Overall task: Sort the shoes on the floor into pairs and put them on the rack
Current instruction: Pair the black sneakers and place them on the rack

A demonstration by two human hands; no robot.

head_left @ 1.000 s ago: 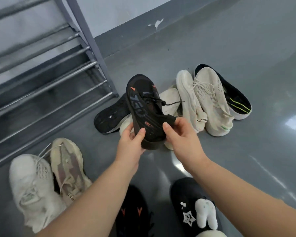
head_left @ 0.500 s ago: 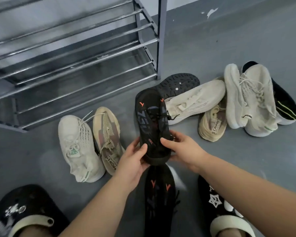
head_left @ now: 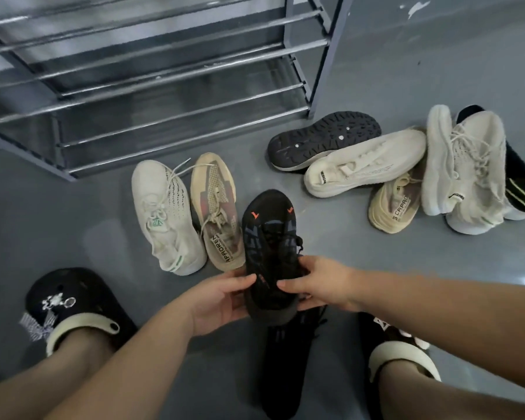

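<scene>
two hands hold one black sneaker (head_left: 270, 253) above the floor (head_left: 406, 283), toe pointing away, orange marks near the toe, heel end toward the person. left hand (head_left: 222, 301): fingers curled round the sneaker's left side at the heel, thumb on top. right hand (head_left: 319, 286): fingers pinching the right side of the heel collar, thumb on top.

head view, remaining items:
- second black sneaker (head_left: 288, 365), on the floor directly under the held one, between the person's feet, mostly in shadow.
- white sneaker (head_left: 164, 216) with green tongue mark, upright, just left of the held sneaker.
- tan sneaker (head_left: 219, 207) with lettered tongue, upright, touching the white one's right side.
- dark sneaker (head_left: 322, 140), sole up, near the rack's front right leg.
- cream sneaker (head_left: 367, 165), lying across, resting against the sole-up one.
- second tan sneaker (head_left: 391, 207), partly under the cream one.
- two pale laced sneakers (head_left: 464, 165), side by side at far right, overlapping a dark sneaker with green stripes (head_left: 522, 189).
- metal rack (head_left: 164, 95), tiers of bars, upper left; no shoes seen on the visible bars.
- two black clogs, left clog (head_left: 70, 301) and right clog (head_left: 397, 344), worn on the person's feet.
</scene>
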